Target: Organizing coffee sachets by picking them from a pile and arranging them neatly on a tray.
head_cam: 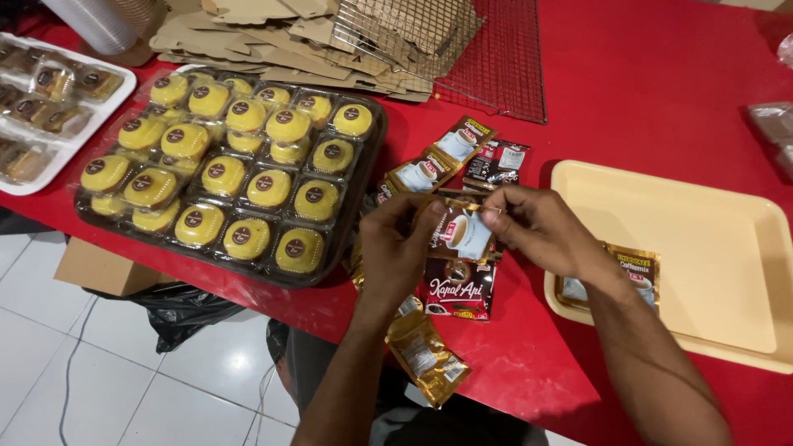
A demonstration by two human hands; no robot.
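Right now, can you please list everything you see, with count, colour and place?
table: one, red, under everything
dark tray: one, yellow cakes in clear cups, left
white tray: one, wrapped snacks, far left
cardboard pieces: a pile, brown, top
wire rack: one, metal, top centre
cream tray: one, holding one sachet, right
loose sachets: several, gold and dark, centre
held sachet: one, gold
left hand: pinching it
right hand: pinching it

Coffee sachet (459, 234): a small flat foil packet, gold and brown with a picture of a white cup, held upright above the near edge of the red table, pinched at its left and right edges, its printed face toward the camera, slightly tilted.
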